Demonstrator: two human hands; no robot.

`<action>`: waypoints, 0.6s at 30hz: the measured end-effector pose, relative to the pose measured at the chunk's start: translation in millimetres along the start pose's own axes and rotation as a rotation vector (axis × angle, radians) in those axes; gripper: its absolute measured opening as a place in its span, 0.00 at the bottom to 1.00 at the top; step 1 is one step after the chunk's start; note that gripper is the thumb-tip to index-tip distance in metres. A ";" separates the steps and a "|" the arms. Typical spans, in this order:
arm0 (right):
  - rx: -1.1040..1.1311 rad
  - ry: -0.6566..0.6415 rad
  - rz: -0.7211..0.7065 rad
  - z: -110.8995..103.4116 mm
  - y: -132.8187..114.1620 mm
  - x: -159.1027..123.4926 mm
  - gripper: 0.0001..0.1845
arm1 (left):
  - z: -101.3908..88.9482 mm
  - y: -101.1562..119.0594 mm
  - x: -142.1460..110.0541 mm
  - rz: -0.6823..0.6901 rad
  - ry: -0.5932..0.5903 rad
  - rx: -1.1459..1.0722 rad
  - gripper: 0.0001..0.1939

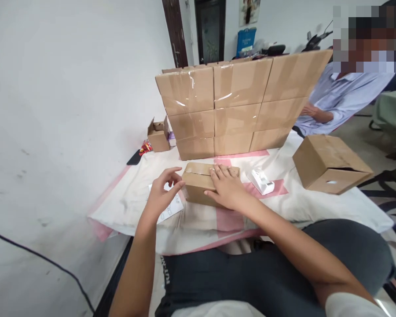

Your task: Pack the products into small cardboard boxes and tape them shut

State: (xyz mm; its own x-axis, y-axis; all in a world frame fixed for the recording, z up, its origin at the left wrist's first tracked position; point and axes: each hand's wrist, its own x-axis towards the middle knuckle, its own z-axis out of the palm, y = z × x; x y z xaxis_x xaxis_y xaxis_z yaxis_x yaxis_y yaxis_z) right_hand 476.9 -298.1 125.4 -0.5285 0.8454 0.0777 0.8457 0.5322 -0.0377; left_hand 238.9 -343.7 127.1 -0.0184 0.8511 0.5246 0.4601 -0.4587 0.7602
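Note:
A small closed cardboard box (pixel 198 189) lies on the cloth-covered table in front of me, with shiny clear tape along its top seam. My right hand (pixel 229 187) rests flat on the right part of its top, fingers spread. At the box's left end is my left hand (pixel 165 189), its fingers curved and apart from the thumb, with nothing visible in it. Its thumb tip is close to the box edge; whether it touches I cannot tell. Just right of the box sits a white tape dispenser (pixel 262 181). Under my left hand lies a white sheet with drawn shapes (pixel 173 209).
Behind stands a wall of stacked taped boxes (pixel 237 105). A larger cardboard box (pixel 330 163) is at the right, a small open box (pixel 159 135) at the back left, beside a black phone-like object (pixel 134 157). A person in a pale shirt (pixel 353 97) sits at the back right.

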 end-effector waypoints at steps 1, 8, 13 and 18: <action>0.001 0.008 -0.012 2.1 2.6 0.7 0.46 | -2.8 -1.4 7.3 -0.005 -0.068 0.009 0.19; -0.077 0.073 -0.074 3.6 3.9 0.0 0.47 | 4.3 -14.5 56.6 -0.046 -0.566 0.029 0.32; -0.077 0.107 -0.086 4.6 4.7 0.1 0.46 | 14.7 -29.1 72.0 -0.014 -0.560 0.009 0.36; -0.056 0.130 -0.113 7.5 7.4 1.7 0.45 | 20.2 -41.5 79.8 0.000 -0.608 0.052 0.39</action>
State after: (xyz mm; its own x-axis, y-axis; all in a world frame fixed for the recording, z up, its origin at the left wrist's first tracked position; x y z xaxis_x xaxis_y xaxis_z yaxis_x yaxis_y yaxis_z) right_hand 481.7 -292.5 117.8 -0.6094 0.7654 0.2069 0.7863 0.6170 0.0336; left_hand 236.3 -251.6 129.7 0.4844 0.8516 0.2005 0.5032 -0.4587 0.7324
